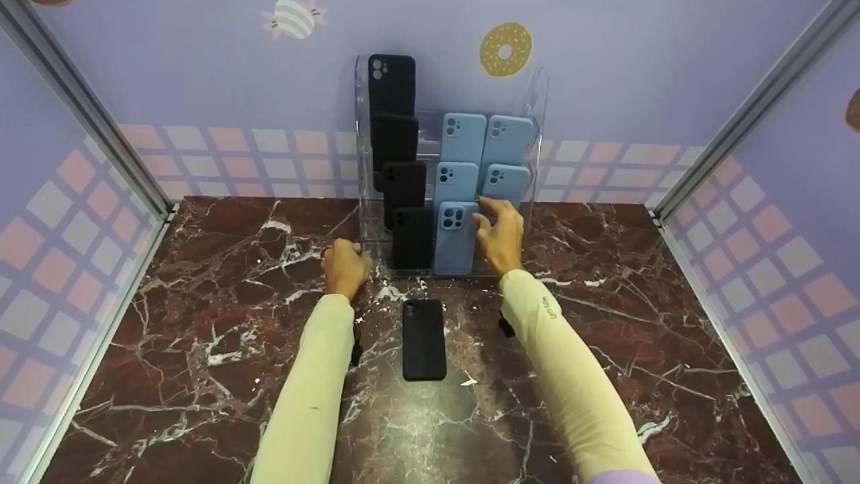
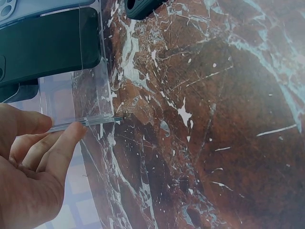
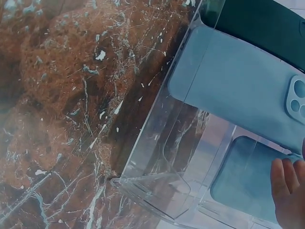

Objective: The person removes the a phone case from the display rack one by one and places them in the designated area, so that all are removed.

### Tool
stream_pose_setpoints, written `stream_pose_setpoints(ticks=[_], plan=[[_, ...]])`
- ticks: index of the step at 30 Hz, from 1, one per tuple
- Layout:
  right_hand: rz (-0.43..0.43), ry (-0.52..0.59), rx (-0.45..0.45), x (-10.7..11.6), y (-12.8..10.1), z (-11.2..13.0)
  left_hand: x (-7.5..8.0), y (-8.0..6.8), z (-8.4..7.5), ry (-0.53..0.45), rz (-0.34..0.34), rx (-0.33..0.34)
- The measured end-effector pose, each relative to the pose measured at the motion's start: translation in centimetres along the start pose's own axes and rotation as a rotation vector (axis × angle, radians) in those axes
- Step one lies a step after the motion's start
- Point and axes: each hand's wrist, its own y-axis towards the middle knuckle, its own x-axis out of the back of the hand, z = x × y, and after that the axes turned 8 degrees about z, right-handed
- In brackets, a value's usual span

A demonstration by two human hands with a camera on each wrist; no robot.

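Note:
A clear tiered display stand [image 1: 366, 228] holds black phone cases in a left column and light blue ones to the right. My left hand [image 1: 346, 267] pinches the stand's left side edge; in the left wrist view the thumb and fingers [image 2: 71, 136] meet at that clear edge. Beside the front blue phone case [image 1: 455, 245], my right hand [image 1: 502, 235] has its thumb and index finger apart near the case's upper right edge. In the right wrist view its fingertips overlap a blue case [image 3: 243, 186] one tier back. A black phone case [image 1: 424, 341] lies flat before the stand.
The stand is on a dark red marbled tabletop [image 1: 222, 323], close to the patterned back wall [image 1: 269, 87]. Side panels with metal corner posts [image 1: 746, 101] enclose the table left and right. The front black case [image 1: 411, 245] adjoins the front blue one.

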Motion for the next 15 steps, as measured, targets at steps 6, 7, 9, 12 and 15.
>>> stream_pose_setpoints(ticks=[6, 7, 9, 12, 15], plan=[[0.019, 0.027, -0.040, -0.19, 0.14, -0.13, -0.03, 0.07, -0.06, -0.005, 0.014, 0.006], [0.017, 0.035, -0.047, -0.21, 0.13, -0.16, -0.04, 0.09, -0.06, -0.002, 0.015, 0.002], [0.010, 0.051, -0.051, -0.23, 0.14, -0.18, -0.03, 0.10, -0.06, 0.001, 0.016, -0.005], [0.002, 0.078, -0.042, -0.26, 0.12, -0.22, -0.03, 0.08, -0.02, 0.003, 0.014, -0.001], [-0.003, 0.104, -0.030, -0.25, 0.05, -0.28, -0.10, 0.04, 0.06, 0.000, 0.013, 0.007]])
